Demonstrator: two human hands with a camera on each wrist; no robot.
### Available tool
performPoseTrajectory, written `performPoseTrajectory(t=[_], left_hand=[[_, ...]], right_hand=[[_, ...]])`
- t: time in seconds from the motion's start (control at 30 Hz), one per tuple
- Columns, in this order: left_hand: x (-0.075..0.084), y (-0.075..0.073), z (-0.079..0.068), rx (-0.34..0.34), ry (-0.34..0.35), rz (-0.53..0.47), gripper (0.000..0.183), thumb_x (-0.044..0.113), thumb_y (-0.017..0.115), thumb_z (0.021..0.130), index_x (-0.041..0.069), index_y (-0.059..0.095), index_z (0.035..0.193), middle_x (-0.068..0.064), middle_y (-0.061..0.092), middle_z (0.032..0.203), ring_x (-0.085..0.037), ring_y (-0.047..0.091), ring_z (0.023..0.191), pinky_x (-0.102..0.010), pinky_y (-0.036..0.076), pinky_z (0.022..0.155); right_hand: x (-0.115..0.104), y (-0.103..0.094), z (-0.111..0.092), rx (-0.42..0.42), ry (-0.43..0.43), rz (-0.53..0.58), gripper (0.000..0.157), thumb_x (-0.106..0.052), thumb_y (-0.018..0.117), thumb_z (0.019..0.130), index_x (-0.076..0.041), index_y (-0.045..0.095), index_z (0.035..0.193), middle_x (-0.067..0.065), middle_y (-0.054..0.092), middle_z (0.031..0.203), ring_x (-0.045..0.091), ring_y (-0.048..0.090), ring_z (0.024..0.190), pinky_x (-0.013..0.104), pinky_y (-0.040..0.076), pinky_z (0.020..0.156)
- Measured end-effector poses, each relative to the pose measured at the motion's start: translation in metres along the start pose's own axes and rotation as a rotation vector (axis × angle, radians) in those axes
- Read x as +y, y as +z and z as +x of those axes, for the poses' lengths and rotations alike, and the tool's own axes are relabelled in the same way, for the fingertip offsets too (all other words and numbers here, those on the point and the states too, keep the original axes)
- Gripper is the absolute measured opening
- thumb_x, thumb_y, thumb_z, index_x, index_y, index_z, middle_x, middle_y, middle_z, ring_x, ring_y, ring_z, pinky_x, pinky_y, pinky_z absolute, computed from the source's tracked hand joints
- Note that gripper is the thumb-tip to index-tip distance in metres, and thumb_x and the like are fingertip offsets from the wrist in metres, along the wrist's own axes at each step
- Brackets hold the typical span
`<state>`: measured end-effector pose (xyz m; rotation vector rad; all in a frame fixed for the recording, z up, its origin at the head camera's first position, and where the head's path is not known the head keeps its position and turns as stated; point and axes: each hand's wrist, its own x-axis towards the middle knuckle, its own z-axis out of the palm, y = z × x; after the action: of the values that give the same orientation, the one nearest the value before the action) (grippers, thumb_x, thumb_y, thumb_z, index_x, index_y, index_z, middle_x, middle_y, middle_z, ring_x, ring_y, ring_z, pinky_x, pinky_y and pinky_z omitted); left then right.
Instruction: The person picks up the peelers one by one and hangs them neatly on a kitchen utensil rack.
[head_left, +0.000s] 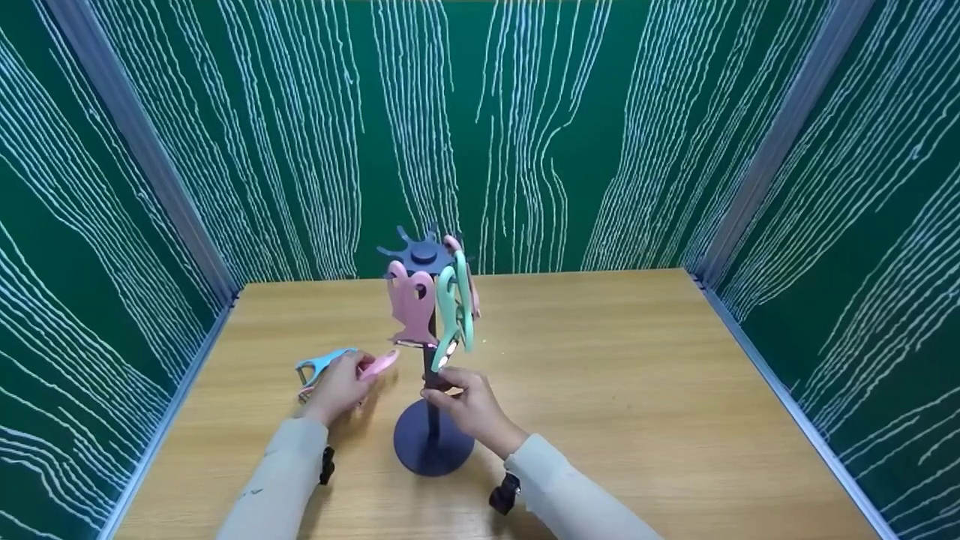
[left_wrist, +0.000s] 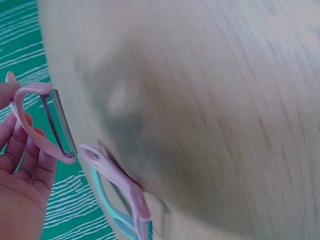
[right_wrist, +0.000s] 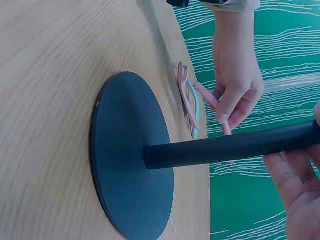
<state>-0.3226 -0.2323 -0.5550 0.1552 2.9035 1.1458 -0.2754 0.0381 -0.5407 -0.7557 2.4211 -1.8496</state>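
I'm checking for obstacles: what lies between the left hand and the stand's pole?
In the head view, the pink peeler held by the left hand; beyond it, bare tabletop up to the pole.

A pink peeler (head_left: 381, 364) with a U-shaped head and a metal blade is pinched in the left hand (head_left: 341, 386), left of centre in the head view. The right hand (head_left: 472, 405) grips an upright dark stand (head_left: 431, 454) at lower centre; pink peelers (head_left: 417, 319) and green peelers (head_left: 447, 300) hang from its spoked top. A blue peeler (head_left: 321, 363) lies further left.
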Motion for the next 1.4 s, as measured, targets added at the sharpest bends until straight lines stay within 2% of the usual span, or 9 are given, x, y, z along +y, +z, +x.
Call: performPoseTrajectory(t=[0.1,0.3,0.53,0.7,0.9,1.0,1.1,1.27,1.4], left_hand=[[0.004,-0.002,-0.005,0.016,0.013,-0.018,0.035,0.012,0.073,0.101,-0.001,0.069,0.134,-0.014,0.071,0.119,-0.024,0.063,0.098,-0.040,0.057,0.089],[0.009,-0.005,-0.015,0.005,0.012,-0.141,0.034,0.009,0.073,0.103,0.000,0.067,0.136,-0.014,0.068,0.112,-0.018,0.063,0.076,-0.025,0.052,0.063],[0.012,-0.003,-0.018,0.055,0.057,-0.135,0.034,0.009,0.074,0.103,0.001,0.069,0.135,-0.012,0.071,0.116,-0.019,0.064,0.095,-0.028,0.055,0.083],[0.018,-0.006,-0.020,0.037,0.023,-0.197,0.036,0.016,0.071,0.106,0.005,0.068,0.141,-0.011,0.070,0.121,-0.022,0.064,0.098,-0.027,0.057,0.082],[0.026,-0.013,-0.020,0.091,0.072,-0.216,0.034,0.017,0.071,0.107,0.004,0.069,0.138,-0.012,0.071,0.118,-0.024,0.063,0.104,-0.032,0.056,0.092],[0.032,-0.018,-0.020,0.093,0.069,-0.233,0.035,0.021,0.070,0.108,0.008,0.069,0.140,-0.010,0.071,0.121,-0.024,0.063,0.108,-0.035,0.057,0.096],[0.038,-0.024,-0.022,0.093,0.070,-0.251,0.035,0.023,0.070,0.108,0.009,0.069,0.140,-0.009,0.071,0.121,-0.025,0.062,0.108,-0.035,0.056,0.096],[0.045,-0.034,-0.023,0.150,0.144,-0.244,0.033,0.017,0.074,0.105,0.006,0.071,0.136,-0.011,0.070,0.115,-0.023,0.062,0.102,-0.026,0.055,0.089],[0.050,-0.043,-0.025,0.171,0.168,-0.278,0.032,0.013,0.074,0.104,0.004,0.071,0.135,-0.013,0.069,0.117,-0.023,0.062,0.102,-0.018,0.055,0.084]], right_hand=[[0.000,0.001,0.000,0.003,0.000,0.008,0.015,-0.018,0.074,0.105,-0.009,0.081,0.116,0.007,0.080,0.110,0.016,0.071,0.101,0.032,0.068,0.085],[0.005,0.003,0.001,0.032,-0.041,0.024,0.017,-0.009,0.076,0.102,-0.001,0.080,0.116,0.016,0.079,0.109,0.008,0.069,0.096,0.027,0.066,0.081],[0.006,0.001,0.000,0.031,-0.014,0.005,0.017,-0.014,0.076,0.103,-0.006,0.081,0.117,0.012,0.078,0.110,0.012,0.068,0.099,0.028,0.066,0.084],[0.006,0.001,0.000,0.018,0.004,0.007,0.019,-0.015,0.075,0.104,-0.006,0.081,0.119,0.011,0.078,0.110,0.014,0.068,0.100,0.028,0.066,0.085],[0.007,0.003,0.002,0.016,-0.014,0.021,0.017,-0.014,0.075,0.104,-0.006,0.080,0.118,0.012,0.078,0.110,0.012,0.068,0.099,0.028,0.066,0.084],[0.008,0.002,0.001,0.008,-0.007,0.017,0.017,-0.016,0.074,0.105,-0.009,0.081,0.118,0.010,0.078,0.111,0.014,0.069,0.101,0.032,0.067,0.087],[0.007,0.002,0.001,0.003,0.006,0.014,0.017,-0.018,0.074,0.106,-0.011,0.081,0.119,0.009,0.078,0.113,0.018,0.070,0.103,0.035,0.067,0.089],[0.005,0.002,-0.001,0.006,-0.001,0.015,0.021,-0.015,0.074,0.105,-0.007,0.080,0.123,0.012,0.078,0.114,0.020,0.071,0.104,0.033,0.068,0.088],[0.005,0.001,0.000,0.002,0.012,0.000,0.020,-0.019,0.073,0.106,-0.010,0.080,0.123,0.009,0.078,0.114,0.021,0.072,0.106,0.035,0.068,0.090]])
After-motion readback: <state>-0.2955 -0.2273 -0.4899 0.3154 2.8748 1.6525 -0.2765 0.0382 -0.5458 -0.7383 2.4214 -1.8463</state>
